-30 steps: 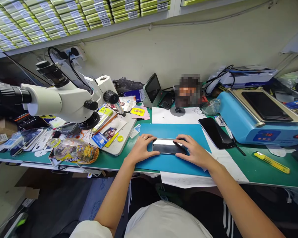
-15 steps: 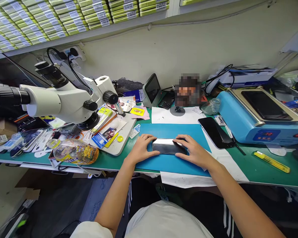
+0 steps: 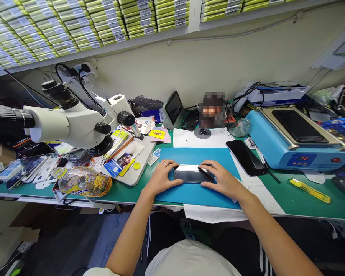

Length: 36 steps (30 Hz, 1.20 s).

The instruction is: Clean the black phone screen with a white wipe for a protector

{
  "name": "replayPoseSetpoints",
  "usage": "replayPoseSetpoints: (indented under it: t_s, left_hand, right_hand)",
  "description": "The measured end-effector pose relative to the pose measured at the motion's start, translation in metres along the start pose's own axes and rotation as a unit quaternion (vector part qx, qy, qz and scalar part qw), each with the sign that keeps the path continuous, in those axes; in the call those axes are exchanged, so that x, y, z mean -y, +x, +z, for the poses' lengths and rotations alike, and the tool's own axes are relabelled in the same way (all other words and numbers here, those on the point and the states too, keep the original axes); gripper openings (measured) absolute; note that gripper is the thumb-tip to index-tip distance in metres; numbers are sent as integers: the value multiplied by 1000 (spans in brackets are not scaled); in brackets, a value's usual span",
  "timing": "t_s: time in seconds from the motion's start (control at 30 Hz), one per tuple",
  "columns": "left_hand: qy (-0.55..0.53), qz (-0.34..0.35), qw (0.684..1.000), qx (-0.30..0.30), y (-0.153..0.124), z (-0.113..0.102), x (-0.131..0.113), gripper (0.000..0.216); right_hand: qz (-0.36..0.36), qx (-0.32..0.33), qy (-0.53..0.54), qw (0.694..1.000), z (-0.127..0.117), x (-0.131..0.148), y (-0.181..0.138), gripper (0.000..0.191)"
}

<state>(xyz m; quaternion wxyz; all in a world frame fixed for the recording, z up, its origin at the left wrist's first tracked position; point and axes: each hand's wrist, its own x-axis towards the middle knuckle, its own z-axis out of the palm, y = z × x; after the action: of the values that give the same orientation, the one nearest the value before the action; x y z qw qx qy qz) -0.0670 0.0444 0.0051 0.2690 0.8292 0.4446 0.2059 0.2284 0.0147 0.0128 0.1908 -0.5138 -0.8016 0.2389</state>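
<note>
A dark phone [image 3: 192,174] with a glossy screen lies sideways on the blue mat [image 3: 201,154], a bright reflection along its far edge. My left hand [image 3: 162,178] grips its left end, thumb at the near edge and fingers at the far edge. On the right end, my right hand [image 3: 220,178] holds it the same way. Both hands rest low over the mat. To the right, a second black phone [image 3: 245,157] lies partly on white paper [image 3: 253,188].
A white microscope [image 3: 71,124] and a plastic jar [image 3: 84,182] stand on the left. At right are a blue heating-plate machine [image 3: 290,149] with a phone on top, a yellow cutter [image 3: 310,190] and a glass jar [image 3: 240,128]. Behind the mat stands a small display [image 3: 174,109].
The view has shifted slightly, so the bench appears a little lower and further left. Both hands keep hold of the phone, with little visible change in grip.
</note>
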Motion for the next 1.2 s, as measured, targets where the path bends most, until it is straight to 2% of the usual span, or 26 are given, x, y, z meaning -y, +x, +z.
replayPoseSetpoints:
  t_s: [0.37, 0.63, 1.0, 1.1, 1.2]
  left_hand:
    - [5, -3, 1000, 3, 0, 0, -1, 57]
    - [7, -8, 1000, 6, 1, 0, 0, 58]
    - [11, -6, 1000, 1, 1, 0, -3, 56]
    - [11, 1, 1000, -3, 1, 1, -1, 57]
    - [8, 1, 1000, -3, 1, 1, 1, 58]
  right_hand:
    - [-34, -24, -23, 999, 1, 1, -2, 55]
    - [-2, -18, -8, 1000, 1, -2, -3, 58]
    - [-1, -20, -1, 1000, 1, -1, -3, 57]
    - [-18, -42, 2, 999, 2, -2, -1, 53]
    - [-60, -108, 5, 992, -1, 1, -1, 42]
